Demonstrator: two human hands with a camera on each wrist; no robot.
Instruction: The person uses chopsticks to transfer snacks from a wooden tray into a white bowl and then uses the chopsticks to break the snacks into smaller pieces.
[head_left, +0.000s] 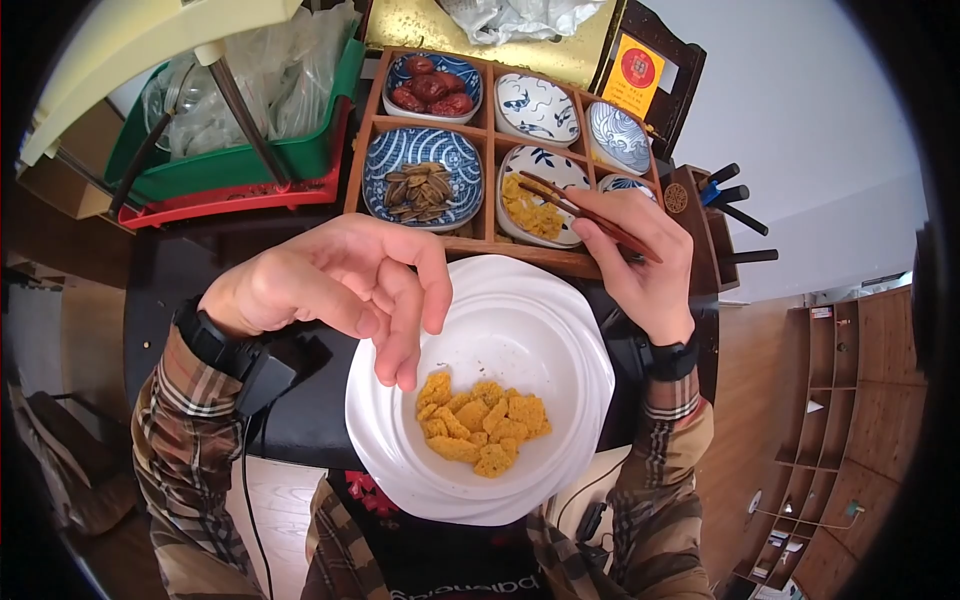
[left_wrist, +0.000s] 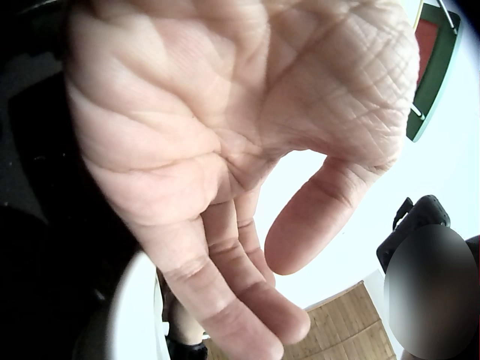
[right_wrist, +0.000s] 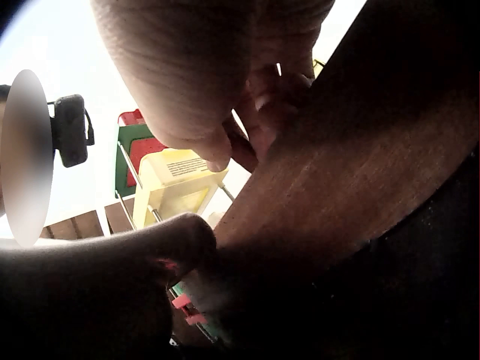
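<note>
1. Green and red baskets [head_left: 240,165], far left at the top: stacked, with clear plastic bags inside.
2. Left hand [head_left: 340,285]: held above the left rim of the white bowl, palm turned up and fingers loosely relaxed; it holds nothing. The left wrist view shows the same slack palm [left_wrist: 225,135].
3. White bowl [head_left: 480,390]: sits on the dark table just below the wooden tray, with a heap of yellow crispy pieces [head_left: 482,424] on its near side.
4. Wooden tray [head_left: 490,245]: divided into compartments with blue-patterned dishes; one holds dark seeds [head_left: 418,190], one red dates [head_left: 430,90], and one more yellow pieces [head_left: 530,212].
5. Right hand [head_left: 640,260]: fingers curled round a pair of dark chopsticks [head_left: 585,212], whose tips lie over the dish of yellow pieces. The right wrist view is mostly blocked by the hand and wood.
</note>
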